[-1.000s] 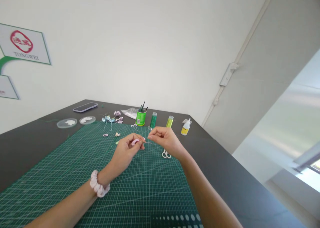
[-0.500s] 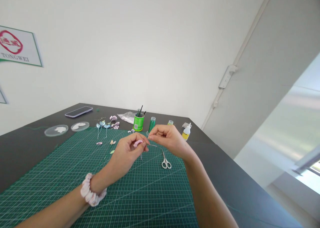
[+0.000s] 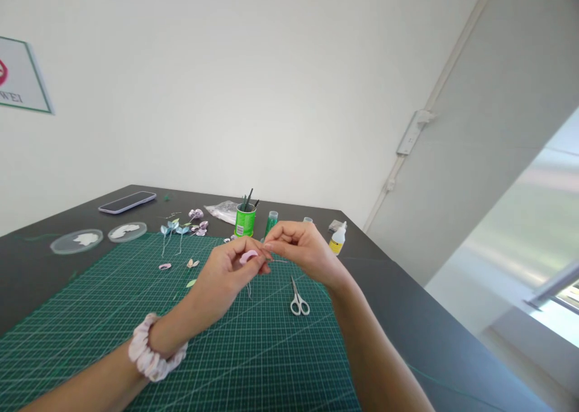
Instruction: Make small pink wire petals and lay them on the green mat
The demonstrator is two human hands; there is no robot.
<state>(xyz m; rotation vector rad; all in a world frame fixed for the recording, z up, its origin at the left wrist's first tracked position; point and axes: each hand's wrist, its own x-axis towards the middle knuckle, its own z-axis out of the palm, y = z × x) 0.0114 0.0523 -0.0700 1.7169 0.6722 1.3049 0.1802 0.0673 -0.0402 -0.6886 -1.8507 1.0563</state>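
My left hand (image 3: 233, 267) is closed in a pinch on a small pink petal (image 3: 248, 256), held above the green cutting mat (image 3: 253, 351). A thin wire (image 3: 249, 289) hangs below that hand. Close against it, my right hand (image 3: 301, 249) pinches with thumb and index finger at the left fingertips; what lies between them is too small to make out. White-handled scissors (image 3: 299, 304) rest on the mat below the right hand. Off to the left are a loose pink petal piece (image 3: 165, 266), cream petals (image 3: 192, 263) and a pale green leaf (image 3: 190, 283).
Blue flowers on wire stems (image 3: 174, 228) and purple flowers (image 3: 199, 228) lie toward the back. Behind the hands stand a green can (image 3: 245, 221) of tools, a green tube (image 3: 271, 221) and a glue bottle (image 3: 338, 239). Clear dishes (image 3: 67, 243) and a phone (image 3: 127, 202) are at left.
The view has turned slightly right, so the table things sit further left. My right hand has come closer to my left fingertips. The pink petal stays in my left hand.
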